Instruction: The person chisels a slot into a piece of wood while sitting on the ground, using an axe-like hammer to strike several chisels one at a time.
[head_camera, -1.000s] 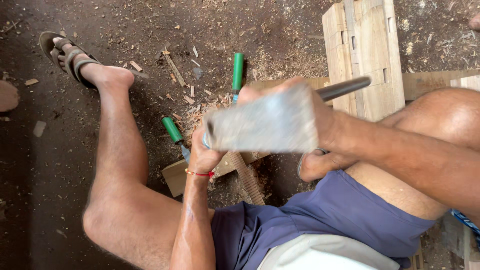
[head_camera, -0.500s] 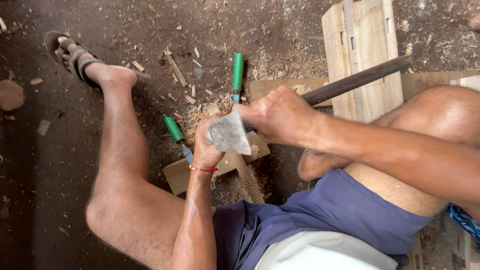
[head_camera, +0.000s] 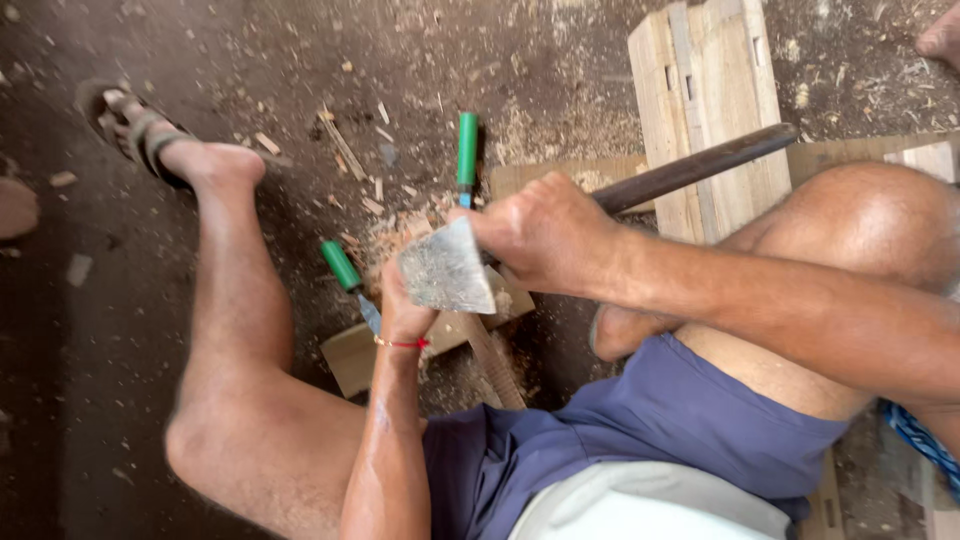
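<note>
- Hatchet (head_camera: 447, 270) sits near the middle of the view, its broad grey blade pointing toward 8 o'clock and its dark handle (head_camera: 700, 165) running off toward 2 o'clock.
- Right hand (head_camera: 545, 235) is wrapped tight round the handle just behind the blade, fingers fully closed.
- Left hand (head_camera: 405, 305) lies just under the blade at 7 o'clock from it, a red thread at the wrist; it is closed on a ridged, turned wooden piece (head_camera: 495, 360) that slants down toward 5 o'clock, though the blade hides most of the fingers.
- Wooden block (head_camera: 355, 355) lies flat on the dirt floor (head_camera: 120, 400) beneath the left hand, carrying the work.
- Two green-handled chisels rest on the floor: one chisel (head_camera: 466, 150) at 12 o'clock from the blade, the second chisel (head_camera: 345, 270) at 9 o'clock, just beside the left hand.
- Wood chips (head_camera: 345, 150) are scattered over the floor toward 11 o'clock.
- Pale wooden frame (head_camera: 710, 90) with small slots lies at 1 o'clock, under the handle.
- Sandalled foot (head_camera: 150, 145) is planted far out at 10 o'clock.
</note>
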